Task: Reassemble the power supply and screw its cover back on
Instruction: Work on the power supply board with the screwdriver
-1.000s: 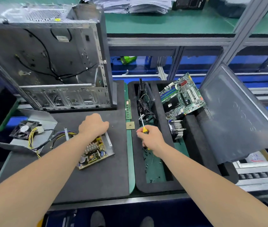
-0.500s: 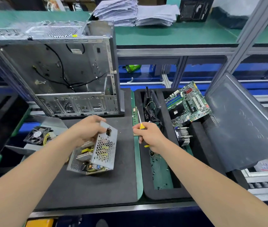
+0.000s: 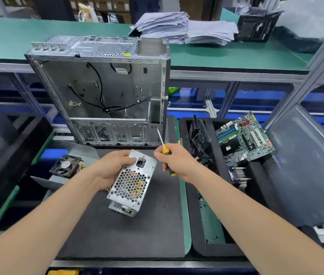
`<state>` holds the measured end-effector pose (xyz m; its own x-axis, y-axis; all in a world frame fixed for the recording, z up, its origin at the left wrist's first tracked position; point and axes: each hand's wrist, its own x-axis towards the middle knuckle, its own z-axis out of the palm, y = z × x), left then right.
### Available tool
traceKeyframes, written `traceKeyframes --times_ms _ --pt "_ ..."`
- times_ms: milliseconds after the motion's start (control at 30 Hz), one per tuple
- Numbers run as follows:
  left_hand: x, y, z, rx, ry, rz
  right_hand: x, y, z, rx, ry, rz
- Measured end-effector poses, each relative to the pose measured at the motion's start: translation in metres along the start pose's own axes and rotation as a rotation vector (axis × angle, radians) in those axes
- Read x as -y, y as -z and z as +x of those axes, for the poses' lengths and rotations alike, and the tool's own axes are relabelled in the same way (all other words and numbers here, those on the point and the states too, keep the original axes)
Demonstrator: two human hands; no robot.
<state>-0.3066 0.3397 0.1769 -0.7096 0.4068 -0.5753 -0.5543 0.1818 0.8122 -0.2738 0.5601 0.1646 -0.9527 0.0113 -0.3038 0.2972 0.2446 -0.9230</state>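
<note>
**Power supply in your left hand, screwdriver in your right**

Your left hand [image 3: 111, 169] curls round the power supply [image 3: 131, 185], thumb on its perforated face, holding it tilted over the table's [image 3: 137, 235] black mat. Just to its right, your right hand [image 3: 177, 162] grips the yellow-handled screwdriver [image 3: 165, 150], its shaft pointing up toward the open computer case [image 3: 105, 96] beyond both hands. A small fan [image 3: 66, 165] lies left of your left hand. A motherboard [image 3: 244, 139] leans in the tray right of your right hand.
</note>
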Motion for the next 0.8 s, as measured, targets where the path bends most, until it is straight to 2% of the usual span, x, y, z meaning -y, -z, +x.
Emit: traceKeyframes --times_ms 133,300,500,800 --pt "-0.003 0.006 0.003 0.046 0.039 -0.004 0.0 -0.014 0.0 -0.018 -0.041 0.009" --pt "-0.01 0.012 0.008 0.119 0.058 0.061 0.002 -0.025 0.003 -0.098 0.01 -0.049" --pt "-0.015 0.023 0.017 0.188 0.071 0.03 -0.002 -0.032 0.004 -0.145 0.031 -0.02" --pt "-0.002 0.032 0.025 0.175 0.075 -0.037 0.0 -0.039 0.007 -0.176 0.048 -0.02"
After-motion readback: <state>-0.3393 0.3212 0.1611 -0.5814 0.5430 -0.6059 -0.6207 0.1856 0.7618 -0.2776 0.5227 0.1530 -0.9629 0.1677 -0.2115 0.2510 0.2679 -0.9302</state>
